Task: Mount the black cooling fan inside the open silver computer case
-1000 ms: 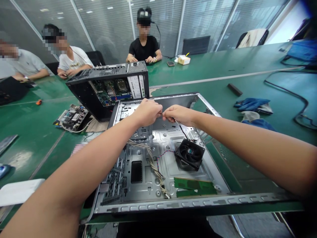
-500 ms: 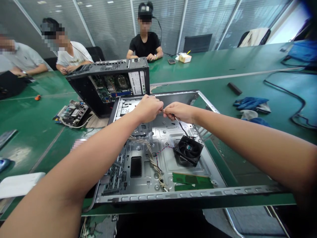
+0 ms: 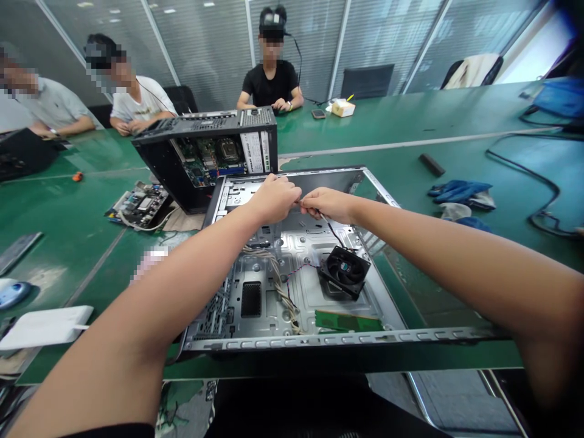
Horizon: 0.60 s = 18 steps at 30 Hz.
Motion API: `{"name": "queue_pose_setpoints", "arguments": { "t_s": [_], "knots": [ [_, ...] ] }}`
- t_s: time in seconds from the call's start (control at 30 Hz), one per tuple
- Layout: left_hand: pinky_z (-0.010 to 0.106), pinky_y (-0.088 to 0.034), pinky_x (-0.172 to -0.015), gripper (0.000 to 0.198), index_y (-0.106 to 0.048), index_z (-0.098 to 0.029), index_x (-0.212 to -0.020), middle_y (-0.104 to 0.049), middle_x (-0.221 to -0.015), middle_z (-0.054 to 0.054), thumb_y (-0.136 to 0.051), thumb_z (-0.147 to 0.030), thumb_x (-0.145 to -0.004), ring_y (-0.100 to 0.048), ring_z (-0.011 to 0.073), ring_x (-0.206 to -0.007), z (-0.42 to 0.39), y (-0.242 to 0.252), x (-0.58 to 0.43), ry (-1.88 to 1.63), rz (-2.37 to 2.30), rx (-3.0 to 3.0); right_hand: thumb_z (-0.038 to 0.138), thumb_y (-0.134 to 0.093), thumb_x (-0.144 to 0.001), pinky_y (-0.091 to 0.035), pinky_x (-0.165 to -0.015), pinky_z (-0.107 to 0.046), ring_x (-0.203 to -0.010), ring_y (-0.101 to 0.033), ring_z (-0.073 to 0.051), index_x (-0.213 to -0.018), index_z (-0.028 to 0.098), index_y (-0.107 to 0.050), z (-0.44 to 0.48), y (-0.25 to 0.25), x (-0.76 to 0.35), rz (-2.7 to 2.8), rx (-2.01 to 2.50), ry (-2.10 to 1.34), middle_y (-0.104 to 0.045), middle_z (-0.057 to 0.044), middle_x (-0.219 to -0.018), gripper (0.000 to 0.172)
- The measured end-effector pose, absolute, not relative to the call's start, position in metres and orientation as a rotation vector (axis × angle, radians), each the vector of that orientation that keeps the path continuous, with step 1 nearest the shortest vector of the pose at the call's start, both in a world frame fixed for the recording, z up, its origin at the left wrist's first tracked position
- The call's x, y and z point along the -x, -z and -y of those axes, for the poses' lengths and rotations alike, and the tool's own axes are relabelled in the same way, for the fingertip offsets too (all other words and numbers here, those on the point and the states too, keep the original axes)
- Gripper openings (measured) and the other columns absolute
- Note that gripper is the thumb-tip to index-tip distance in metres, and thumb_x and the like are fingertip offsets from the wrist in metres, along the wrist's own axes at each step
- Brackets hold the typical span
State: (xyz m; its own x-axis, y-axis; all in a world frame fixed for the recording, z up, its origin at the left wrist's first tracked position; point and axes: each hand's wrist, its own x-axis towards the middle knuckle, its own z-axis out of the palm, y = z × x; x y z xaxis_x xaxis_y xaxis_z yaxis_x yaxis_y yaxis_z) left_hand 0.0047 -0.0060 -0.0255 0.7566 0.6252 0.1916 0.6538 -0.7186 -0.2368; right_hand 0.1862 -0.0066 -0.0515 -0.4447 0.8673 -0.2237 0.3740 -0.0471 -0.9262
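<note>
Black tower (image 3: 205, 125), one, on the tabletop (image 3: 410, 134) at left rear, side open, motherboard (image 3: 214, 157) inside. Silver chassis (image 3: 319, 337), one, lies flat in front of it. It holds one beige wire bundle (image 3: 278, 286), one black fan (image 3: 344, 272) and a green memory strip (image 3: 349, 320) by the near rim. Above the chassis the left hand (image 3: 274, 198) and right hand (image 3: 329, 204) meet, the fingers of both curled tight, pinching the upper end of one thin black cable (image 3: 332, 230) that drops to the fan.

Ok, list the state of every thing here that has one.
left hand: closed on the fan cable
right hand: pinching the fan cable
fan cable: raised, running down to the fan
fan: tilted, lying in the case
case: lying flat, side open
black tower: side open, board inside
</note>
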Motion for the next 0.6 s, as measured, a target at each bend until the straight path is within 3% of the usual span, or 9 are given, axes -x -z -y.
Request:
{"name": "queue_pose_setpoints", "arguments": {
  "t_s": [0.6],
  "knots": [
    [0.038, -0.031, -0.084, 0.018, -0.066, -0.016, -0.092, -0.070, -0.096, 0.010, -0.049, -0.020, -0.088, -0.057, 0.0227, -0.095, 0.0029, 0.0217, -0.0057, 0.138, 0.981, 2.650, 0.021, -0.056, -0.086, -0.025, -0.048, -0.026, -0.046, -0.035, -0.009, -0.059, 0.017, -0.057, 0.0113, 0.0424, -0.1840, 1.805, 1.326, -1.474, -0.043, 0.003, -0.049, 0.027]
  ]
}}
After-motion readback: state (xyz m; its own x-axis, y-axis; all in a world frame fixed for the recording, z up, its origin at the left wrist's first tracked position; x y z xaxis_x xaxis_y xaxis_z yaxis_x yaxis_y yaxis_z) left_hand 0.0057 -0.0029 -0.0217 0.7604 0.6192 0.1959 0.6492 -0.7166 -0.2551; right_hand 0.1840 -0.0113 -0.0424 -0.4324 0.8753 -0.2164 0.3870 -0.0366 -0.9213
